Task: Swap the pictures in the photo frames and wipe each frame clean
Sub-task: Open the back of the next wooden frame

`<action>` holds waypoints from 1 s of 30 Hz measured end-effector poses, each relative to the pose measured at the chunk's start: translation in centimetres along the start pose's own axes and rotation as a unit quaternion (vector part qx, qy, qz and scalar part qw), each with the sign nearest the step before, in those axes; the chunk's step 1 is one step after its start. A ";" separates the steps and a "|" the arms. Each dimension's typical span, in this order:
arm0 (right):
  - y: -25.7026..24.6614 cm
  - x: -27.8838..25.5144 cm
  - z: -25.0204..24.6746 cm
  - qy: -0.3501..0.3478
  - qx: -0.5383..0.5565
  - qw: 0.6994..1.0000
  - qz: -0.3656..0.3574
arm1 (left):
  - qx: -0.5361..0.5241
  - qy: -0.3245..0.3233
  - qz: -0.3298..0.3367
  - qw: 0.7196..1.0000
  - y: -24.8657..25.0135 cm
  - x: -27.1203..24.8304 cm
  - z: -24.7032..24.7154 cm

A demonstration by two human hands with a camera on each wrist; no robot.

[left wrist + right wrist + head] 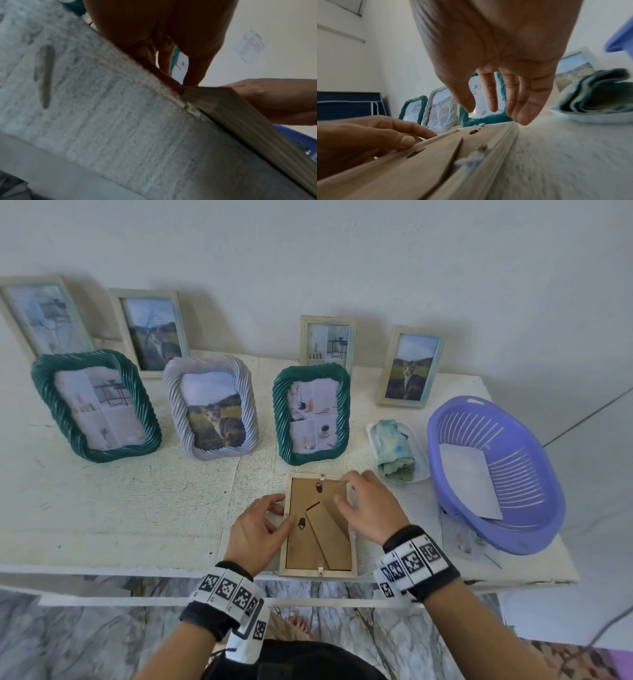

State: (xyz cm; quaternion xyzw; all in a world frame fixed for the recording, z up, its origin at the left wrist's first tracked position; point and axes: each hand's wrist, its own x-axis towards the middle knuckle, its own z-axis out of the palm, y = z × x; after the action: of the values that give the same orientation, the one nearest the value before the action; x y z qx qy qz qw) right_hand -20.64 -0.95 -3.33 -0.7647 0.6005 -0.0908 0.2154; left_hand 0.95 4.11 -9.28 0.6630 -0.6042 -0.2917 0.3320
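Note:
A pale wooden photo frame [308,546] lies face down at the table's front edge, its brown backing and folded stand leg showing. My left hand [282,510] grips its left rail, fingers curled on the edge and thumb on the backing beside a black turn clip [301,523]. My right hand [342,487] hovers over the frame's upper right corner with relaxed, nearly straight fingers and holds nothing. The right wrist view shows the right hand [494,111] above the frame [419,169]. A blue-green cloth [394,446] lies in a small white tray [421,474] to the right.
Several other frames stand behind: a green twisted one [44,392], a lilac one [171,385], another green one [279,412], and pale ones against the wall. A purple basket [548,508] holding a white sheet [469,481] sits at the right. The white table [137,508] ends just below the frame.

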 end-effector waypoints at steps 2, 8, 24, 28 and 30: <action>-0.9 1.7 0.0 0.020 -0.029 0.999 -0.008 | -0.016 -0.006 -0.001 1.000 -0.1 -0.1 -0.1; -2.0 5.1 0.8 -0.030 -0.123 0.992 0.015 | -0.041 -0.021 -0.022 0.999 -0.1 0.2 -0.3; -1.1 2.1 0.2 0.011 -0.056 0.995 -0.079 | -0.056 -0.014 -0.015 0.998 -0.4 0.2 -0.4; -2.5 -3.7 1.0 -0.059 -0.064 0.989 -0.117 | -0.069 -0.014 -0.015 0.997 -0.5 0.3 -0.4; -2.9 -6.1 1.8 -0.063 -0.092 0.986 -0.124 | -0.069 -0.013 -0.017 0.997 -0.6 0.3 -0.3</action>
State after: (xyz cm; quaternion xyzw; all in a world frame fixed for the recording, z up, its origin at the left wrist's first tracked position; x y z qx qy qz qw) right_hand -19.00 5.85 -2.95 -0.8537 0.4924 -0.0129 0.1690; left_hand 1.58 3.89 -9.55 0.6444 -0.5756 -0.3473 0.3643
